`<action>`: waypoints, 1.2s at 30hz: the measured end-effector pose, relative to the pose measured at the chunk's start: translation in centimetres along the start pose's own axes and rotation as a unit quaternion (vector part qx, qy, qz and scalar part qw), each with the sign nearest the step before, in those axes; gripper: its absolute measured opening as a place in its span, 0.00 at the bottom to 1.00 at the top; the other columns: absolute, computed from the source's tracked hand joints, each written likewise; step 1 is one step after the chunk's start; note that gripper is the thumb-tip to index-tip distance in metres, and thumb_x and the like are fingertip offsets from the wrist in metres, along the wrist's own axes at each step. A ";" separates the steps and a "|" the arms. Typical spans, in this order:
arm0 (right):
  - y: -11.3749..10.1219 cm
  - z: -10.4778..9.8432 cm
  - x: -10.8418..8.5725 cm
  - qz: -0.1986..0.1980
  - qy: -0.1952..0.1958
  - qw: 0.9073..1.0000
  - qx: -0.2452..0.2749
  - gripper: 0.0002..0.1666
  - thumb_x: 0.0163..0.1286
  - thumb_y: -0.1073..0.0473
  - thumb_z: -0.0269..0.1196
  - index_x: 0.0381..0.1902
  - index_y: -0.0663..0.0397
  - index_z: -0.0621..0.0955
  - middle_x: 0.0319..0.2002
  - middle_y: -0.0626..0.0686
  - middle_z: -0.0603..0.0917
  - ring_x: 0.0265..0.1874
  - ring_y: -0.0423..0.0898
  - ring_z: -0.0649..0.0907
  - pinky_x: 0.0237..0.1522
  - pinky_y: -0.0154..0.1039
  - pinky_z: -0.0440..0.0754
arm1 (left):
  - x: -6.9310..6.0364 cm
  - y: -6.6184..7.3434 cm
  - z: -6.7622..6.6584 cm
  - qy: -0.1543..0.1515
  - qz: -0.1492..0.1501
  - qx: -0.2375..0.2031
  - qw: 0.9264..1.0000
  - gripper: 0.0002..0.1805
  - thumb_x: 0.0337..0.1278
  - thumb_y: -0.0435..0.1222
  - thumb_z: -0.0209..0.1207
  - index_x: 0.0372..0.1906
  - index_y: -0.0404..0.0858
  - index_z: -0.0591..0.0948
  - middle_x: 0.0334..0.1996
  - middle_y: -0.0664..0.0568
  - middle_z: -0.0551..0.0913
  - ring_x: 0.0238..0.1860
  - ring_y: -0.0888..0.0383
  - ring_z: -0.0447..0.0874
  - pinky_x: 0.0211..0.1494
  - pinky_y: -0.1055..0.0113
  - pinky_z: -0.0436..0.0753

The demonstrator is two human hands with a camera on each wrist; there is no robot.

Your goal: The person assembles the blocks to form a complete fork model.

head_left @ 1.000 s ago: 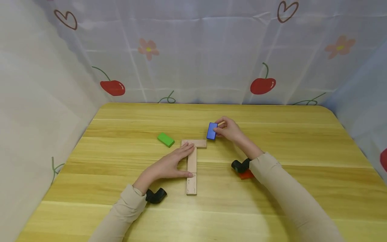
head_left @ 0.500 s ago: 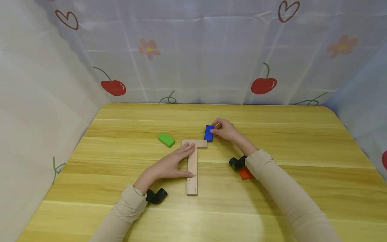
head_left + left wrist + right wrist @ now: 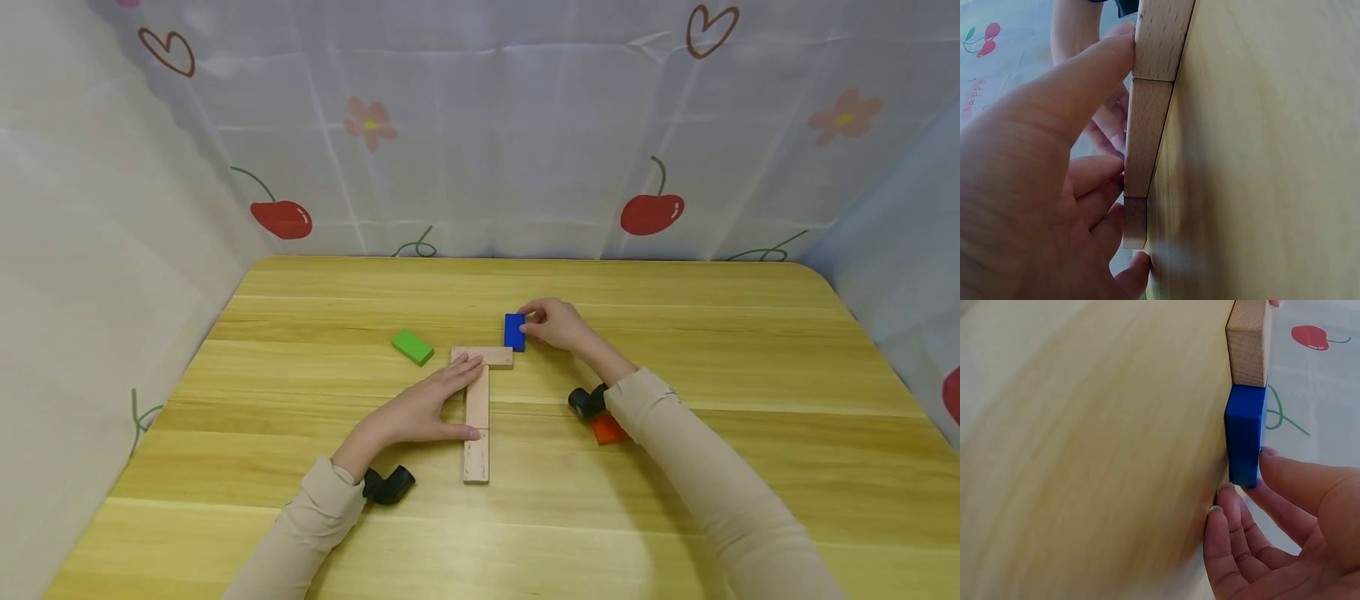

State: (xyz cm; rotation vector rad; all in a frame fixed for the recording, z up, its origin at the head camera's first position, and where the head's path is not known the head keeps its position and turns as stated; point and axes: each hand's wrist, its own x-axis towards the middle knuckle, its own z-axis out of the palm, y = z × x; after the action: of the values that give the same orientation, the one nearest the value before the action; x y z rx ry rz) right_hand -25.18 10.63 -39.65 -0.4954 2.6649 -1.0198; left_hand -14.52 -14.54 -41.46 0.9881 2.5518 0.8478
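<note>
Three plain wooden blocks lie in a T on the table: a crosspiece [image 3: 500, 357] at the far end, then a middle block [image 3: 477, 400] and a near block [image 3: 476, 462] below it. Across them spreads my left hand [image 3: 420, 410], its fingertips resting on the crosspiece and its thumb on the near block. A blue block [image 3: 513, 333] stands out lengthwise from the far side of the crosspiece's right end and appears to touch it. With thumb and index finger, my right hand [image 3: 558, 325] pinches that blue block [image 3: 1245, 434] by its far right part.
A green block [image 3: 412, 346] lies left of the crosspiece. An orange block [image 3: 609, 430] is partly covered by the right sleeve and the black wrist camera [image 3: 587, 403]. A printed curtain [image 3: 480, 150] hangs behind the table's far edge.
The blue block has moved left and nearer in my right hand, going from tilted above the table to lying flat against the crosspiece. My left hand has stayed put.
</note>
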 end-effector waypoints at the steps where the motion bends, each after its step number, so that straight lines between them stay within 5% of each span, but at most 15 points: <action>1: 0.0 -0.1 -0.1 -0.005 -0.001 1.000 -0.003 0.24 0.66 0.61 0.61 0.58 0.67 0.74 0.36 0.59 0.80 0.29 0.51 0.78 0.32 0.40 0.76 | 0.0 0.0 0.0 0.001 0.002 0.000 1.000 0.52 0.50 0.57 0.62 0.73 0.39 0.51 0.73 0.52 0.45 0.71 0.59 0.37 0.69 0.61 0.47; 7: 0.6 -1.3 -1.8 -0.026 -0.011 1.000 -0.004 0.30 0.68 0.59 0.60 0.63 0.69 0.68 0.46 0.64 0.78 0.45 0.58 0.78 0.42 0.47 0.79 | 0.0 -0.3 0.0 -0.001 0.002 0.012 1.000 0.52 0.50 0.59 0.61 0.74 0.40 0.51 0.73 0.52 0.44 0.71 0.59 0.35 0.69 0.62 0.46; 20: 5.3 -4.6 -9.2 -0.136 -0.084 0.986 0.054 0.25 0.66 0.64 0.62 0.57 0.72 0.73 0.53 0.65 0.76 0.48 0.58 0.77 0.50 0.52 0.75 | 0.1 -0.1 0.1 0.003 0.004 0.015 1.000 0.52 0.51 0.57 0.62 0.74 0.40 0.50 0.73 0.52 0.44 0.71 0.60 0.36 0.69 0.63 0.46; 29: 7.1 -4.8 -13.7 -0.165 -0.112 0.980 0.003 0.28 0.62 0.50 0.65 0.58 0.55 0.76 0.54 0.50 0.76 0.53 0.50 0.74 0.53 0.50 0.71 | 0.0 0.0 0.0 0.007 0.014 0.011 1.000 0.52 0.51 0.56 0.62 0.73 0.38 0.51 0.73 0.50 0.45 0.71 0.57 0.37 0.69 0.59 0.47; 36: 7.7 -4.5 -15.9 -0.182 -0.098 0.977 -0.045 0.27 0.57 0.46 0.69 0.53 0.47 0.79 0.54 0.48 0.71 0.54 0.50 0.69 0.52 0.52 0.69 | 0.0 0.0 0.1 0.005 0.013 0.009 1.000 0.52 0.51 0.56 0.63 0.73 0.37 0.51 0.73 0.50 0.44 0.71 0.57 0.36 0.69 0.59 0.47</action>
State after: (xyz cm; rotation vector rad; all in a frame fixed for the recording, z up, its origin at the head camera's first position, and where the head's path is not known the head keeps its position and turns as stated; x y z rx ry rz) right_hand -13.92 24.92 -39.96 -1.0750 2.5037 -0.8842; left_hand -14.54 -14.51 -41.54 1.0262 2.5643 0.8400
